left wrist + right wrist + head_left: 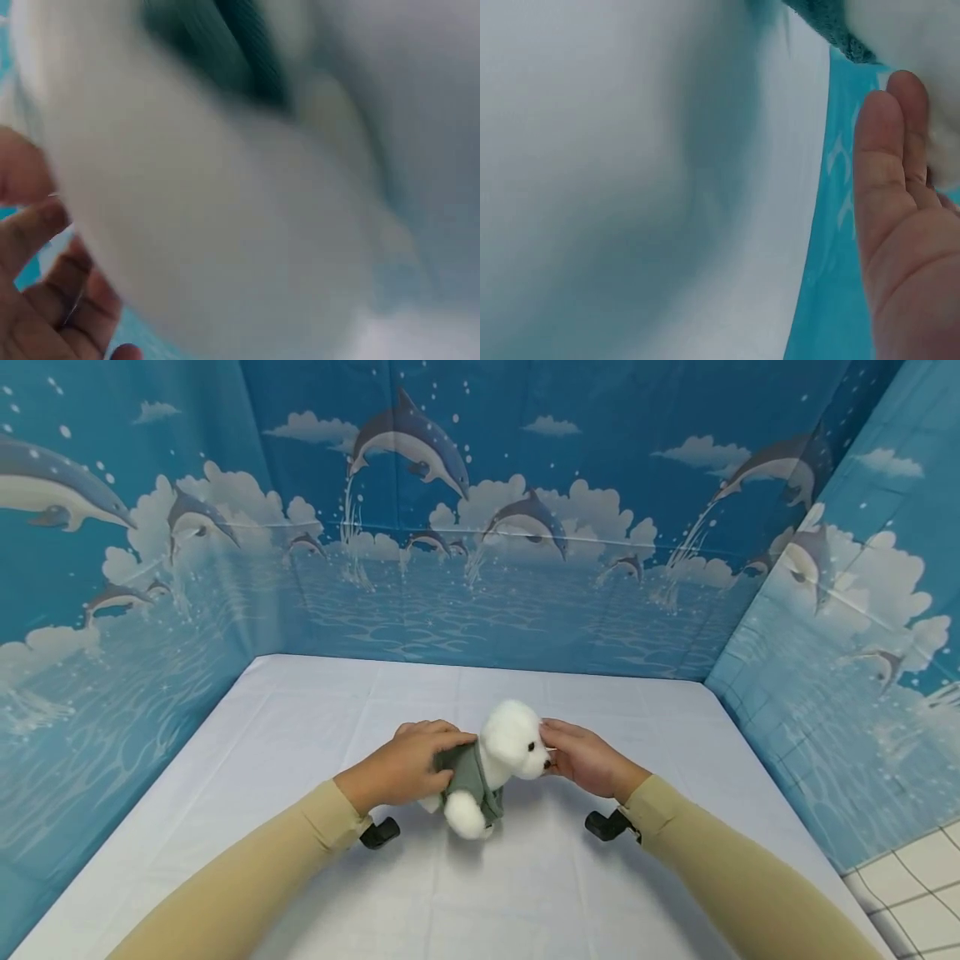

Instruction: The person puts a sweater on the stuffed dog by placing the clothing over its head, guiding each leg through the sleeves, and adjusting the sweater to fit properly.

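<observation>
A white plush dog in a grey-green vest faces right near the middle of the table. My left hand grips its back from the left, thumb on the near side and fingers over the top. At the dog's face, my right hand touches the muzzle with extended fingers; the right wrist view shows those fingers nearly straight against the white plush. White plush fills much of the left wrist view, blurred. Whether the dog's feet touch the cloth I cannot tell.
A white cloth covers the table. Blue curtains with printed dolphins enclose the back and both sides. Black wrist mounts hang under both sleeves. Light floor tiles show at the lower right.
</observation>
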The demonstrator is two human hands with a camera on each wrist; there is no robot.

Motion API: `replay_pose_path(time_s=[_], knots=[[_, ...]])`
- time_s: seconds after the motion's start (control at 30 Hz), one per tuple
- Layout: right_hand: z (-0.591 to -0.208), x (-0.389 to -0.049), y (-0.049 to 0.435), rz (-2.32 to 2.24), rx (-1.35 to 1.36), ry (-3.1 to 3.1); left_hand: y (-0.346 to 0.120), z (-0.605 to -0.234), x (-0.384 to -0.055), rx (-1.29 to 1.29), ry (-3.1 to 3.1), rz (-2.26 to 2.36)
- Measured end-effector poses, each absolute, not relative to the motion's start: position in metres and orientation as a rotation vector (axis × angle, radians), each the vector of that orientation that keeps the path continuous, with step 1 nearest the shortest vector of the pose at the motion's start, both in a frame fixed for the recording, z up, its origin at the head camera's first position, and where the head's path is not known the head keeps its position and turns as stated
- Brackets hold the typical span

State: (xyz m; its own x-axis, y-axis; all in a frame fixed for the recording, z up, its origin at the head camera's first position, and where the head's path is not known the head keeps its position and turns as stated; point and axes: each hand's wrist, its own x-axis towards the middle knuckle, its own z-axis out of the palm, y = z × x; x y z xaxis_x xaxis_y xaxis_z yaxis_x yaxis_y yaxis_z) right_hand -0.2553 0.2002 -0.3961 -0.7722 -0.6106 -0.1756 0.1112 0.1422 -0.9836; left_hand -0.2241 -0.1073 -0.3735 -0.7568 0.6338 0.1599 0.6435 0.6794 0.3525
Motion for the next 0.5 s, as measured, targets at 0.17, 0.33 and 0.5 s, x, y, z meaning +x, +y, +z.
replay_pose_path(time_s=[0.17,0.33,0.5], knots=[[-0.387,-0.248,0.191,-1.706,-0.449,1.91,-0.095,-0.362,-0.217,-1.036,-2.846,-0.836],[-0.375,-0.24,0.181,-1.785,-0.474,1.982,-0.084,-0.352,-0.214,-0.896,-2.818,-1.074],[-0.36,-0.232,0.173,-1.838,-0.558,2.164,-0.078,-0.342,-0.214,-0.788,-2.77,-1.25]])
